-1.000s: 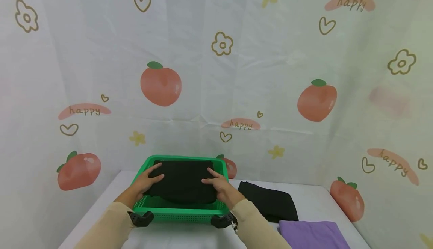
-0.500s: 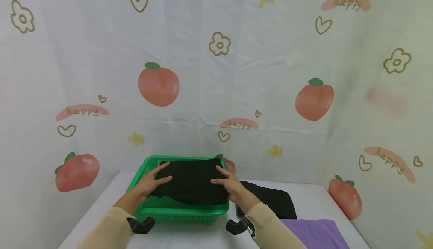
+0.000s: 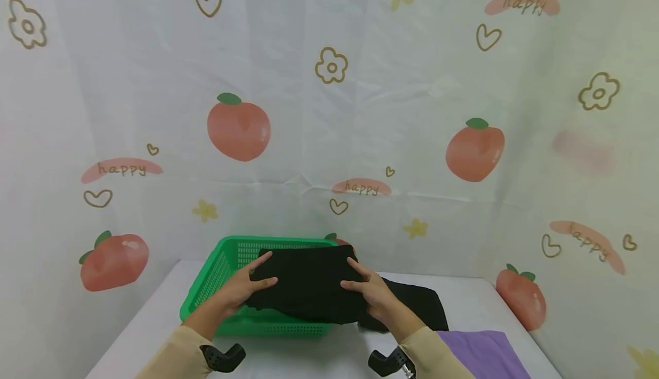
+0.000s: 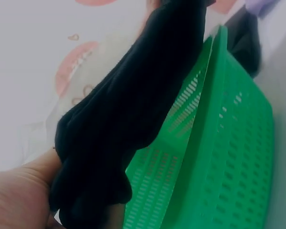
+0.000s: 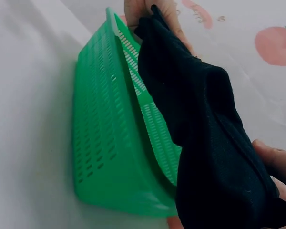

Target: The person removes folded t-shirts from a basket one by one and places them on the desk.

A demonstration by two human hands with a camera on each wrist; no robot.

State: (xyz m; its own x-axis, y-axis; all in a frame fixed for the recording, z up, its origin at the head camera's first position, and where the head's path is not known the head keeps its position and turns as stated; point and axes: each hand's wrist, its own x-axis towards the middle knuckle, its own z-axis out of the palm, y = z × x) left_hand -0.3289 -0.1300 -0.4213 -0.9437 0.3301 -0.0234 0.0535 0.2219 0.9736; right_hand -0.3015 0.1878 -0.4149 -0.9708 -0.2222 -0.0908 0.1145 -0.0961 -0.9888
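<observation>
Here, both hands are holding a folded black garment (image 3: 309, 284) by its two ends, above the right part of a green perforated basket (image 3: 216, 276). The left hand (image 3: 242, 287) is gripping the garment's left end, with the thumb lying on top and the fingers curled under the cloth; the left wrist view is showing the thumb pressing against the bunched black fabric. The right hand (image 3: 373, 290) is gripping the right end in the same manner, thumb on top and fingers wrapped beneath. The garment is hanging clear of the basket floor, its right portion extending past the basket's right wall. The basket is sitting on a white table (image 3: 149, 322), toward the far left. A second black garment (image 3: 419, 304) is lying flat on the table just right of the basket, partly hidden behind the right hand. A purple cloth (image 3: 484, 353) is lying at the near right, close to the second black garment. A backdrop (image 3: 329, 110) printed with peaches, hearts and flowers is enclosing the table on the far and lateral sides.
</observation>
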